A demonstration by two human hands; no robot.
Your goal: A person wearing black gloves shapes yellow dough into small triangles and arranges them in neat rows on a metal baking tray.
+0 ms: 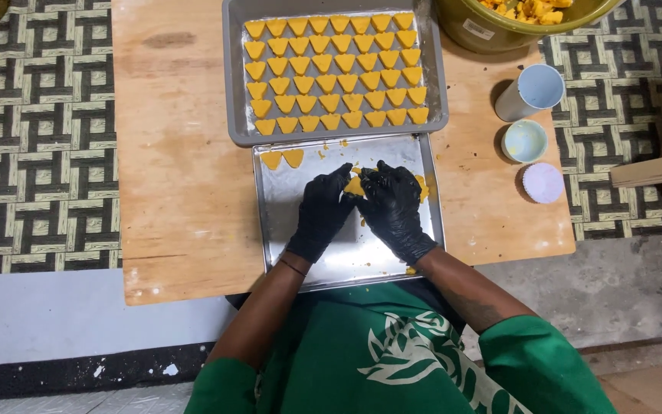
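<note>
Yellow dough piece (355,186), wedge-shaped, tip pointing toward the person; gloved left hand (323,211) and right hand (394,207) pinch it together over the steel tray (346,253).

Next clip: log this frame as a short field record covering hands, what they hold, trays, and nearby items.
left hand: black glove, fingertips on the dough piece
right hand: black glove, pinching the same piece
dough piece: yellow, held between both hands over the near tray
near tray: metal, two shaped pieces at its far left corner
far tray: rows of yellow shaped pieces
surface: wooden board
nearby: green bowl, white cup
</note>
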